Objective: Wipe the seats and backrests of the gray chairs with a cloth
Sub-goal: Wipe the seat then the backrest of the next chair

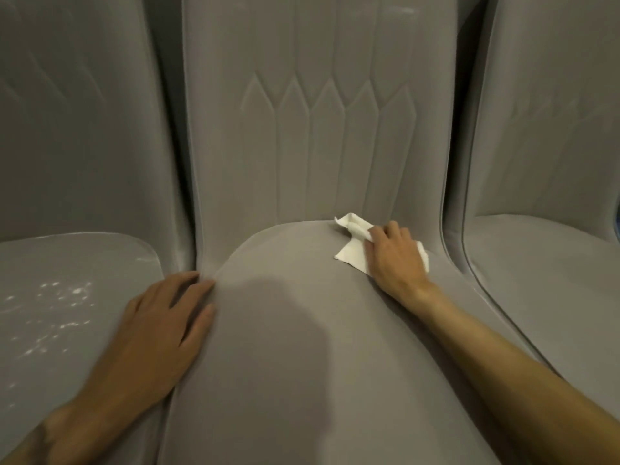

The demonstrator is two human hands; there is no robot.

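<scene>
A right hand (pixel 396 256) grips a white cloth (pixel 352 253) at the rear of the middle gray chair's seat (pixel 285 347), just below its backrest (pixel 318 129); the left hand (pixel 161 330), fingers straight, braces on the seat's left edge; seat-wiping appears under way; the next stroke likely calls for sweeping forward across the seat.

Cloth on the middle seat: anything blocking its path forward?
Nothing visible. The right hand holds the cloth at the back of the middle seat; the left hand rests only at its left edge.
</scene>
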